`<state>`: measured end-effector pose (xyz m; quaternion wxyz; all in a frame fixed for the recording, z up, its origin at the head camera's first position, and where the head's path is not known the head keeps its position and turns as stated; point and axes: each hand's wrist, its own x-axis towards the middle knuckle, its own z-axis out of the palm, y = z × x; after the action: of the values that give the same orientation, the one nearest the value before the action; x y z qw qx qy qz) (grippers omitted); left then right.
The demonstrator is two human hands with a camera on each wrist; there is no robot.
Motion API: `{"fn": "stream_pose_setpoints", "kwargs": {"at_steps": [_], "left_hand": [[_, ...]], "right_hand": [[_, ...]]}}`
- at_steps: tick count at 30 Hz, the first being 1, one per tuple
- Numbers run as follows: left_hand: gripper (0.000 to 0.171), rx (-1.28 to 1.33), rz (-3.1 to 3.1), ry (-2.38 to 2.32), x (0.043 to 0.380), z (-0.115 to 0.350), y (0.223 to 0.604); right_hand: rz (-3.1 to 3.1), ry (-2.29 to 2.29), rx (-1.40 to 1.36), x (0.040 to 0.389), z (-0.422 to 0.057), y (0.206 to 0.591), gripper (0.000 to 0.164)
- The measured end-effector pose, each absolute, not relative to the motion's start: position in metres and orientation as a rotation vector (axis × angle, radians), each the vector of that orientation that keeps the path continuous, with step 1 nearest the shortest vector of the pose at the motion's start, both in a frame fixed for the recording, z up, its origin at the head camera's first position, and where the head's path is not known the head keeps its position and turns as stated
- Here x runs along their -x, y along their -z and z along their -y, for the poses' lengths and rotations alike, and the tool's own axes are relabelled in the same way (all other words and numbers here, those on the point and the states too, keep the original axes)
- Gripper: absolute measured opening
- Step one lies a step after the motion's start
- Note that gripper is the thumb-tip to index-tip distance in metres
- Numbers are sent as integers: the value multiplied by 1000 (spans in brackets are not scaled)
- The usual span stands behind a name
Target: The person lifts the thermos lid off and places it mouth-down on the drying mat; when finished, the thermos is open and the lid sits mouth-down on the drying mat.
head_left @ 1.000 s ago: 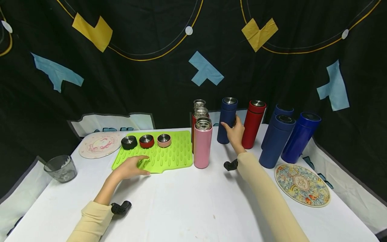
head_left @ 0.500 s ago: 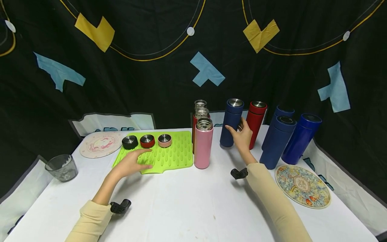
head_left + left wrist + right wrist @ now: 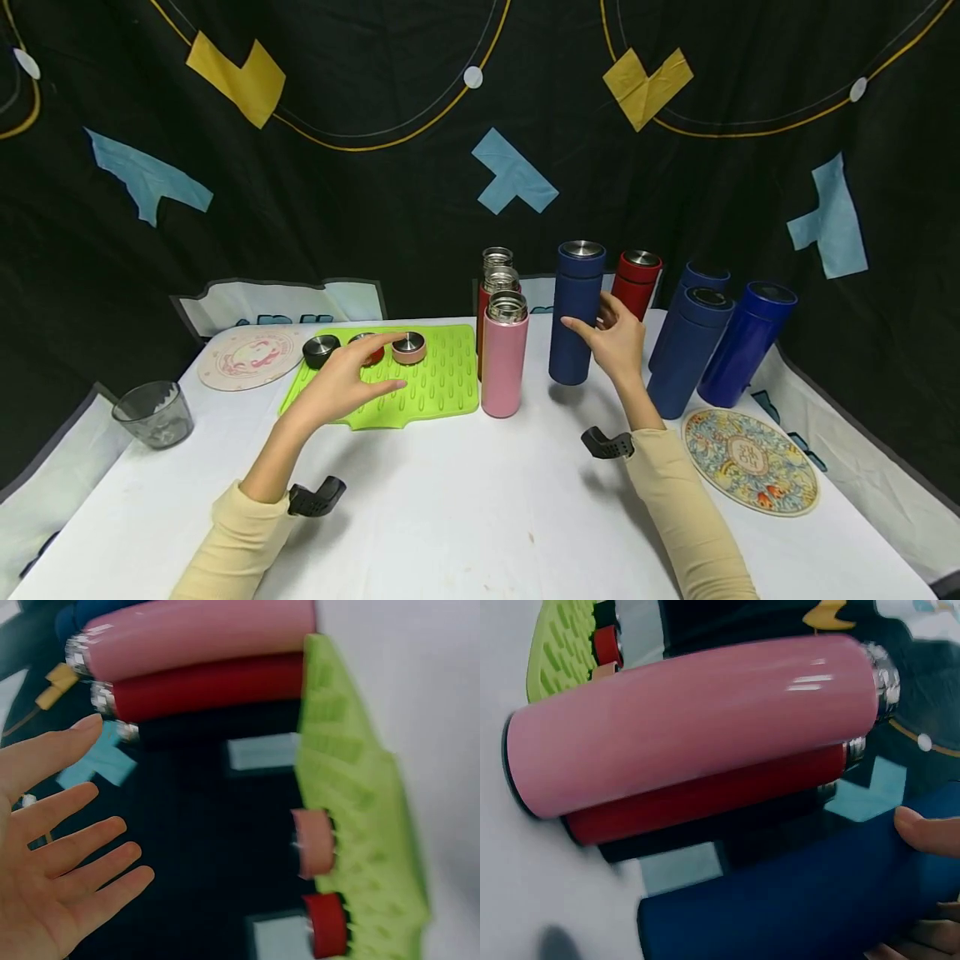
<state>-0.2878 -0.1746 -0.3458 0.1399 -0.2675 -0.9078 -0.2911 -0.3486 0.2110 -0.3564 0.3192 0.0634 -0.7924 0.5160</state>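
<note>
In the head view my right hand (image 3: 621, 343) grips a dark blue thermos (image 3: 574, 312) with a steel-topped lid, thumb on the near side. The thermos stands upright just above the table, its shadow apart from its base. To its left is a row of lidless thermoses, with the pink thermos (image 3: 503, 362) in front and a red thermos (image 3: 720, 791) behind it. My left hand (image 3: 339, 385) hovers over the front of the green mat (image 3: 442, 375), fingers and thumb spread, holding nothing. On that mat sit a black lid (image 3: 321, 352), a red lid (image 3: 327, 925) and a pink lid (image 3: 408, 350).
A red thermos (image 3: 634, 279) and several blue thermoses (image 3: 678, 367) stand at the right. A patterned round mat (image 3: 750, 458) lies before them. At the left are a pink-and-white round mat (image 3: 247, 358) and a glass (image 3: 153, 417). A black curtain (image 3: 375, 217) hangs behind.
The blue thermos, held in my right hand, has come off the table and moved right and nearer. My left hand has risen and shifted right over the mat, now partly covering the red lid.
</note>
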Motion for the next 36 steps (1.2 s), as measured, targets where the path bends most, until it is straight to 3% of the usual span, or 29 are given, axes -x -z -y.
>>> {"fn": "stream_pose_setpoints", "kwargs": {"at_steps": [12,25,36], "left_hand": [[70,844,2396,987,278,143,300],[75,938,2215,1037,256,124,291],[85,1019,2146,998,231,111,278]], "right_hand": [[2149,-1348,-257,312,-210,320,69],[2133,-1308,-564,283,-199,304,66],[2104,-936,-847,262,-180,301,70]]}}
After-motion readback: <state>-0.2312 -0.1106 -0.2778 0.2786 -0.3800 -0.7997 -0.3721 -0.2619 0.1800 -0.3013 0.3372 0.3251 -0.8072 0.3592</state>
